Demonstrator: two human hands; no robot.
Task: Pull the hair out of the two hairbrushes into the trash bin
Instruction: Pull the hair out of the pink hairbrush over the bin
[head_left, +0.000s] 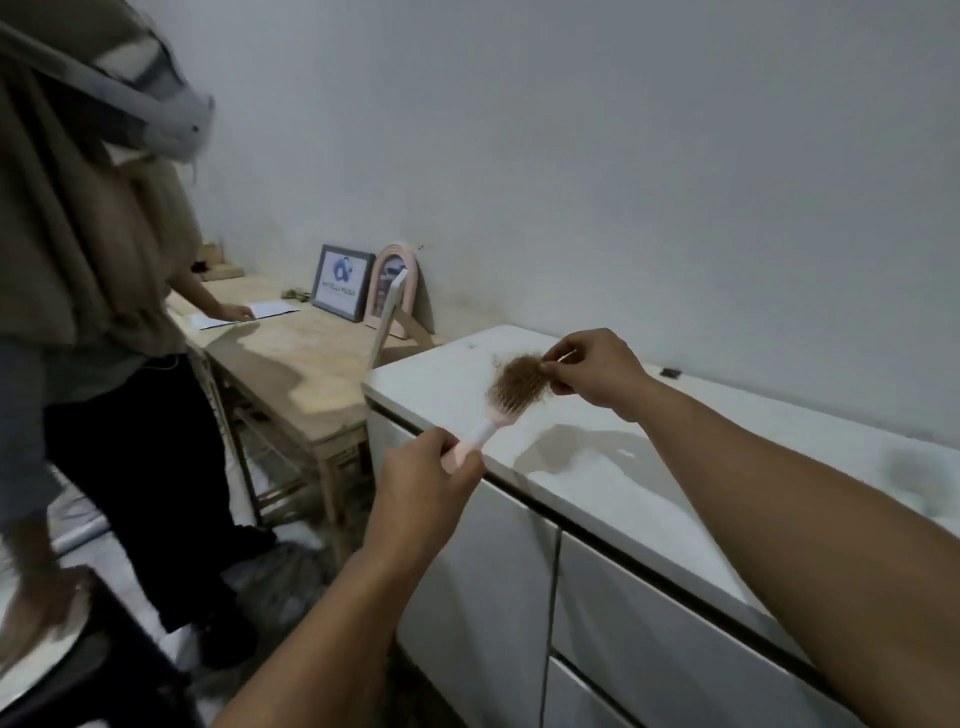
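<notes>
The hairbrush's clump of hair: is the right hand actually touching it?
Touching. The head view shows the right hand with its fingertips pinched into the brown hair on the pink hairbrush; no gap shows.

hairbrush (485, 423): pink plastic, probably | counter (597, 467): white, glossy | desk (291, 353): pale matt wood

Both bare arms reach forward, hands raised apart.

The left hand (423, 475) is low and near the body, its fingers curled into a closed fist-like grip, knuckles up. The right hand (597, 371) is farther out and higher, wrist bent, thumb and fingertips pinched together.
</notes>
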